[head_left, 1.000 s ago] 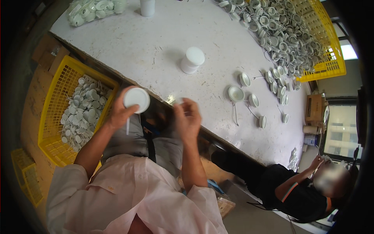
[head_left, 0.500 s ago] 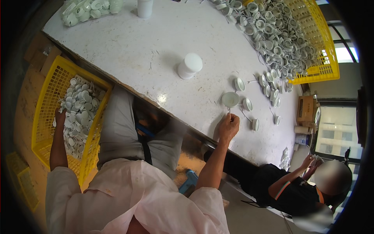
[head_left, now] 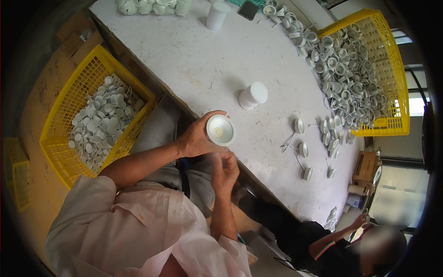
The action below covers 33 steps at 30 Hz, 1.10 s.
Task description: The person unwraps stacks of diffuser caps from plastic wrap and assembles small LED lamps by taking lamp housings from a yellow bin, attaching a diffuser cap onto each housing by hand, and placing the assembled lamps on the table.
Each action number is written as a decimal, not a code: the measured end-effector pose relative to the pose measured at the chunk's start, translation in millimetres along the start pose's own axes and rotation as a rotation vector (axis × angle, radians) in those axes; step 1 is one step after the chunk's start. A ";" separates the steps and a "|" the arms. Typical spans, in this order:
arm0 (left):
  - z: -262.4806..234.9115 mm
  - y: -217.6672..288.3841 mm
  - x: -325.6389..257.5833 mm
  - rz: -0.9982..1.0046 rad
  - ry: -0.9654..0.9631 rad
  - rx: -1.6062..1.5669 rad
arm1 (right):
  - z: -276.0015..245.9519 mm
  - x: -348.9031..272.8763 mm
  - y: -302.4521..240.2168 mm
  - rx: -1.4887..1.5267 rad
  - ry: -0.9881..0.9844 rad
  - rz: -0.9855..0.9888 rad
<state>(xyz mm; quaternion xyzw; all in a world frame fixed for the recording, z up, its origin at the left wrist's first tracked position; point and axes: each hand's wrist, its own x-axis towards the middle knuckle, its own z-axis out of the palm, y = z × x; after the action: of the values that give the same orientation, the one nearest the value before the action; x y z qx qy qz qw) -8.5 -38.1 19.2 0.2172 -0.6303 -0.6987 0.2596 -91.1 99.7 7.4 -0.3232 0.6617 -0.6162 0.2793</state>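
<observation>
My left hand [head_left: 196, 138] is wrapped round a white round downlight [head_left: 220, 131], its open face turned up with small yellow dots in the centre. Just below it, my right hand [head_left: 225, 173] has its fingers curled together and partly blurred; what they pinch, if anything, does not show. Both hands are over the table's near edge. Beyond them a short white cylinder [head_left: 253, 95] stands on the white table [head_left: 194, 60]. Several similar downlights [head_left: 303, 150] with thin cords lie to the right.
A yellow basket [head_left: 50, 150] with white discs [head_left: 107, 113] sits by my left side. At the far right, another yellow basket [head_left: 402, 108] spills corded downlights. A second cylinder [head_left: 217, 17], a dark flat object [head_left: 248, 10] and a clear bag [head_left: 154, 6] lie at the back. A co-worker [head_left: 318, 247] sits right.
My left hand has come out of the left basket and taken hold of the downlight. My right hand has brought it from the table toward my body. The view has shifted.
</observation>
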 end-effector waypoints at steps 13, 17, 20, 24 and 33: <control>-17.0 0.9 -13.8 0.355 0.300 0.205 | 8.6 3.7 -5.0 -0.156 -0.270 0.338; -34.5 0.8 -15.0 0.345 0.392 0.158 | -3.3 32.1 -9.3 -0.252 -0.163 0.084; -48.5 1.1 -12.6 0.258 0.384 0.059 | -31.5 109.1 -24.5 -0.500 0.260 0.013; -35.3 -13.8 -23.8 0.129 0.246 0.159 | -38.8 192.7 -28.6 -0.285 0.309 0.146; -25.8 -29.9 -47.0 -0.013 0.220 -0.106 | -46.6 202.1 -13.5 -0.044 0.130 0.302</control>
<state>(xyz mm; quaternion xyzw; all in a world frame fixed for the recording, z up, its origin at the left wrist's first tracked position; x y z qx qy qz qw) 41.4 -25.9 -14.5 0.2827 -0.5589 -0.7044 0.3339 -254.1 -27.1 30.7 -0.1857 0.7328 -0.5721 0.3182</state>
